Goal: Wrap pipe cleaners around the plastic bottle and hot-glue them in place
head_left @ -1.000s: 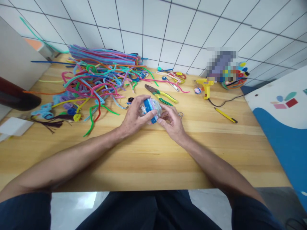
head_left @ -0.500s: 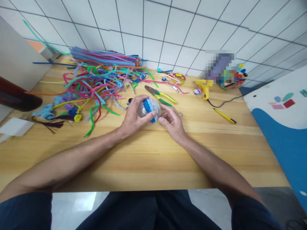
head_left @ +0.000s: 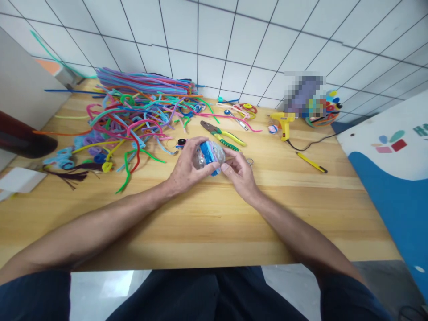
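A clear, shiny ball [head_left: 219, 154] with a band of blue, pink and purple pipe cleaners [head_left: 207, 152] round its middle is held just above the table. My left hand [head_left: 190, 166] is closed round its left side, the thumb lying across the lower front of the band. At its right edge, my right hand [head_left: 239, 171] has thumb and index fingertips closed on the ball; the other fingers are curled. Pliers with green and yellow handles [head_left: 229, 137] lie just behind. Partly hidden by my right hand, a small metal ring [head_left: 249, 161] shows.
Tangled pipe cleaners [head_left: 127, 120] cover the back left, with a straight bundle [head_left: 143, 82] behind them. To the right are a yellow glue gun [head_left: 284, 125] with its cord, a yellow utility knife [head_left: 310, 162] and a basket [head_left: 323, 119]. A dark red cylinder [head_left: 23, 136] stands at left.
The ball has tilted slightly in my hands, showing more of its clear right side. My hands keep nearly the same hold. The whole view has shifted a little.
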Available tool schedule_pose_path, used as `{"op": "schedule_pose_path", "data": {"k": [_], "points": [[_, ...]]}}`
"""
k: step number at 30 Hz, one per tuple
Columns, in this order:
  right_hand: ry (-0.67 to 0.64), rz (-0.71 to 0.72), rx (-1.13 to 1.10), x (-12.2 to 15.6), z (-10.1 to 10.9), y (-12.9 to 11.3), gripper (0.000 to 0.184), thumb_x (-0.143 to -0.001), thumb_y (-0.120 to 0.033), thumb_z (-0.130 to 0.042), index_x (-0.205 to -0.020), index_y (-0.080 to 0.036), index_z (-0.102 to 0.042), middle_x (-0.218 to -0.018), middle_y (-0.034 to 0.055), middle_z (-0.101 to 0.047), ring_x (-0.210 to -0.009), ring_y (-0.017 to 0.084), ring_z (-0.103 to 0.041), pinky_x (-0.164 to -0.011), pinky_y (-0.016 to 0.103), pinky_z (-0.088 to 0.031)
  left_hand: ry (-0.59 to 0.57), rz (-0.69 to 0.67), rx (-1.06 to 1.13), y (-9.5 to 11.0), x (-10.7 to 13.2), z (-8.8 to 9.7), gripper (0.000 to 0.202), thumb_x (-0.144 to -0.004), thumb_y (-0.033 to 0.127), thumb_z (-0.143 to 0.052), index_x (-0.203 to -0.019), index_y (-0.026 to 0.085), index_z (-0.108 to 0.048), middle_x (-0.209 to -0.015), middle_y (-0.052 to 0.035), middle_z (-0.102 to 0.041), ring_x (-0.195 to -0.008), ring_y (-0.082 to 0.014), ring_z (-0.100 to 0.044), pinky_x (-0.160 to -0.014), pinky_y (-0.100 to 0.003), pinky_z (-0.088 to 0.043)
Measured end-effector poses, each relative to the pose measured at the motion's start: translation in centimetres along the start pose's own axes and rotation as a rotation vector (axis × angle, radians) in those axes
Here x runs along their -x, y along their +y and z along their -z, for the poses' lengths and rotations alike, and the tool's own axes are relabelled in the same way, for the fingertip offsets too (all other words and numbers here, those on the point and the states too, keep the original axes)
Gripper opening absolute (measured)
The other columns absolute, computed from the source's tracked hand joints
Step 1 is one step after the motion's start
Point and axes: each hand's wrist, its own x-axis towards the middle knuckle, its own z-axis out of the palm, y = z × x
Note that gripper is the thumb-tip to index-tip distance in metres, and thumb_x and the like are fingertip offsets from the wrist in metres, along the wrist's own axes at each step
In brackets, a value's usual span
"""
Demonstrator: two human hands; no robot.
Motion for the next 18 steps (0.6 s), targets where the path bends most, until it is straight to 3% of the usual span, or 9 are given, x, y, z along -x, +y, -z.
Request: {"op": "schedule_pose_path", "data": {"k": [4, 12, 18], "points": [[-0.021, 0.044, 0.026, 0.1, -0.1, 0.6, 0.060, -0.092, -0.059, -0.073, -0.143, -0.031, -0.057, -0.134, 0.0092, -0.060, -0.090, 0.018, -0.067, -0.080, 0.039, -0.063, -0.020, 0.040, -0.025, 0.0, 0.0, 0.1, 0.062, -0.095, 0.051, -0.072, -0.145, 0.023, -0.049, -0.141, -0.0120, -0.061, -0.131, -0.0272, -0.061, -0.115, -0.046, -0.051], [-0.024, 0.030, 0.019, 0.3, -0.4, 0.9, 0.062, -0.092, -0.057, -0.074, -0.145, -0.032, -0.054, -0.133, 0.0092, -0.059, -0.093, 0.019, -0.068, -0.085, 0.040, -0.065, -0.031, 0.071, -0.023, -0.1, -0.2, 0.2, 0.061, -0.095, 0.051, -0.071, -0.145, 0.023, -0.049, -0.141, -0.0117, -0.062, -0.129, -0.0269, -0.061, -0.113, -0.045, -0.051], [-0.014, 0.069, 0.028, 0.4, -0.2, 1.2, 0.056, -0.095, -0.045, -0.074, -0.145, -0.031, -0.054, -0.127, 0.0086, -0.061, -0.095, 0.020, -0.070, -0.085, 0.041, -0.065, -0.040, 0.051, 0.040, 0.0, 0.0, 0.4, 0.061, -0.098, 0.058, -0.066, -0.145, 0.023, -0.049, -0.141, -0.0132, -0.060, -0.132, -0.0278, -0.061, -0.116, -0.048, -0.050]]}}
